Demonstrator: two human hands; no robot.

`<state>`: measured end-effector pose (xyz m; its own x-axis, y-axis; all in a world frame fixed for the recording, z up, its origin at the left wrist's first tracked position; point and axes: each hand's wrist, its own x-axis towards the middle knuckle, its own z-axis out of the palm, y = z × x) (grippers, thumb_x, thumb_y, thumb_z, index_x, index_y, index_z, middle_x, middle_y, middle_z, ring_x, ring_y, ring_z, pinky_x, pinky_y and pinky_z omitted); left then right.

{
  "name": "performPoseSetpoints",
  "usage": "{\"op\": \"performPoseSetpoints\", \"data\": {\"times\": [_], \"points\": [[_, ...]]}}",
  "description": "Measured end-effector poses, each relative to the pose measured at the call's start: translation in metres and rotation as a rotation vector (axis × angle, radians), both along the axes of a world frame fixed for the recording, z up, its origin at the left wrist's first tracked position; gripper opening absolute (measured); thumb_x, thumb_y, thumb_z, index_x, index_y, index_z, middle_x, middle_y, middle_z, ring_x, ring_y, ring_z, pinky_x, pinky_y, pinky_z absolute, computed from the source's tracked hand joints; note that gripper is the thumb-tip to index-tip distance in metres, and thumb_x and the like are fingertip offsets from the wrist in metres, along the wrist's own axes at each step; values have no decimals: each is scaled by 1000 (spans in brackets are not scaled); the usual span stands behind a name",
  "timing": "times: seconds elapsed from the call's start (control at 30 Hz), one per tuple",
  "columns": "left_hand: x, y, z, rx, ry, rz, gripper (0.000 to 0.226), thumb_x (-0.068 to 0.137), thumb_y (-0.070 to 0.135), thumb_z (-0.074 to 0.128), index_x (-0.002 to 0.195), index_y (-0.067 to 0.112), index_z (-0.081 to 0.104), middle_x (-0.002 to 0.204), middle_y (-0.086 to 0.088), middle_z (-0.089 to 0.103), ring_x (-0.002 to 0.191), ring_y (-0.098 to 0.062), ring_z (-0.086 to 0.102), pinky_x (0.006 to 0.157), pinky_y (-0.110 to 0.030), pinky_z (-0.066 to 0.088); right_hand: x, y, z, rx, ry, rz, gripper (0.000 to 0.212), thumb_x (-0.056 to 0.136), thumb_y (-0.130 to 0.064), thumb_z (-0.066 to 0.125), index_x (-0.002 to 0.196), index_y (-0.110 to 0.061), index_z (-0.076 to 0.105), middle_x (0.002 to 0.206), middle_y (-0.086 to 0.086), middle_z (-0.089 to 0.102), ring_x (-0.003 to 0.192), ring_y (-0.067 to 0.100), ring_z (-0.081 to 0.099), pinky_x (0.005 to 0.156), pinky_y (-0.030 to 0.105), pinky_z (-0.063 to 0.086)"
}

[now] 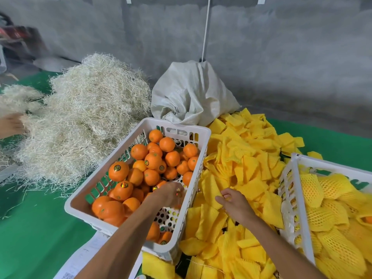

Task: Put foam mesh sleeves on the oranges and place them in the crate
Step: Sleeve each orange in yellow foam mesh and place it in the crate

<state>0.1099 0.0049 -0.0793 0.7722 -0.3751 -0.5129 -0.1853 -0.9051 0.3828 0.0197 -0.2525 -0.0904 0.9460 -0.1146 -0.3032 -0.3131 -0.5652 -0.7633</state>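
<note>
- The left hand (170, 195) reaches down into the white crate of oranges (138, 170), fingers curled over fruit near the crate's right wall; whether it has closed round one I cannot tell, since the fingertips are hidden.
- That crate (177, 129) stands at the centre on the green worktop (36, 228), holding a heap of bare oranges, several with small round stickers.
- The right hand (234, 204) lies on the pile of yellow sleeves (241, 158) just right of the crate, its thumb and fingers pinching a flat sleeve (211, 191) at its edge.
- The sleeves spread loosely between the two crates and toward the near edge.
- A second white crate (289, 190) at the right holds sleeved oranges (330, 210), wrapped in yellow mesh.
- A grey woven sack (191, 91) sits behind the sleeve pile, against the grey wall.
- A big mound of pale straw (86, 117) lies left of the centre crate.
- Another person's hand (12, 123) touches the straw at the far left edge.
- Printed paper (84, 256) lies under the near corner of the centre crate.
</note>
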Motion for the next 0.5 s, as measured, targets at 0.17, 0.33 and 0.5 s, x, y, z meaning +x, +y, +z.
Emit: {"op": "performPoseSetpoints", "data": {"times": [0.17,0.33,0.5], "points": [[1,-32,26,-576,-445,444,63,102,49,58,153,17,41,138,-15,43,121,-33,47,102,-44,45,7,-4,24,117,-106,-123,31,93,-44,70,111,-23,58,115,-6,60,90,22,69,85,48,57],[-6,-72,56,-889,-661,555,58,100,49,63,148,23,47,131,1,39,108,-10,50,85,-5,39,9,-22,54,179,-214,-213,34,91,-40,72,93,-13,51,83,0,53,64,29,57,68,48,52],[-19,-115,60,-999,-594,336,57,101,47,63,153,33,43,132,10,42,115,12,47,84,0,40,9,-34,65,371,-315,-317,39,94,-23,71,78,-12,37,75,1,29,53,7,43,73,49,61]]}}
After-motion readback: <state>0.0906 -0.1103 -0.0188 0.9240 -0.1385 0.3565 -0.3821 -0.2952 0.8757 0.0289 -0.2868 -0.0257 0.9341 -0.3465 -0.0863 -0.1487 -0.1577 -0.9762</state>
